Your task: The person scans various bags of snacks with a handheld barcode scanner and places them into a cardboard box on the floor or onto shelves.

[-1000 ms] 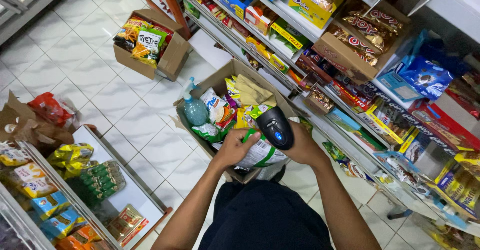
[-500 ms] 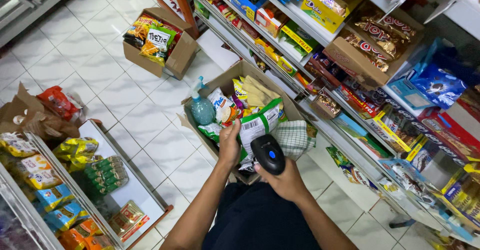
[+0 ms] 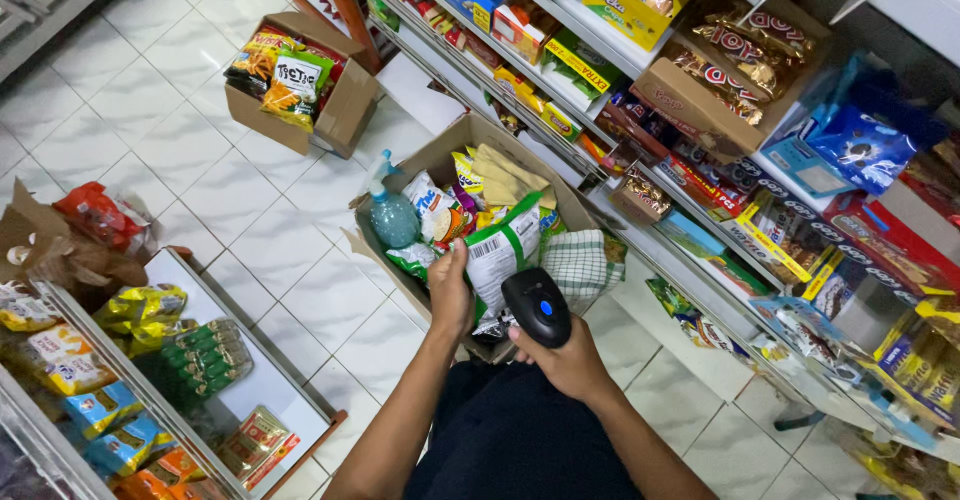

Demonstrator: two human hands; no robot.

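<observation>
Cardboard, brown and open at the top, forms the box (image 3: 440, 155) that sits on the white tiled floor (image 3: 210, 190) against the foot of the shelving, and in the head view both of the person's hands work at its near edge. The left hand (image 3: 450, 290) is closed around the lower edge of a green and white snack packet (image 3: 503, 250), holding it upright with its barcode side turned up, over the near side of the box. The right hand (image 3: 570, 360) is wrapped around the grip of a black handheld scanner (image 3: 538, 305), whose head with a small blue button lies just beside the packet, at the box's near right corner. Inside the box, a blue spray bottle (image 3: 390, 215) stands at the left wall, other coloured packets fill the middle, and a green checked cloth (image 3: 580, 265) hangs over the right rim. A second cardboard box (image 3: 345, 110) of snack bags stands well apart on the floor toward the far left. Packed shelves (image 3: 700, 130) of sweets and biscuits run along the right, and a low rack (image 3: 290, 400) with more packets occupies the lower left corner.
</observation>
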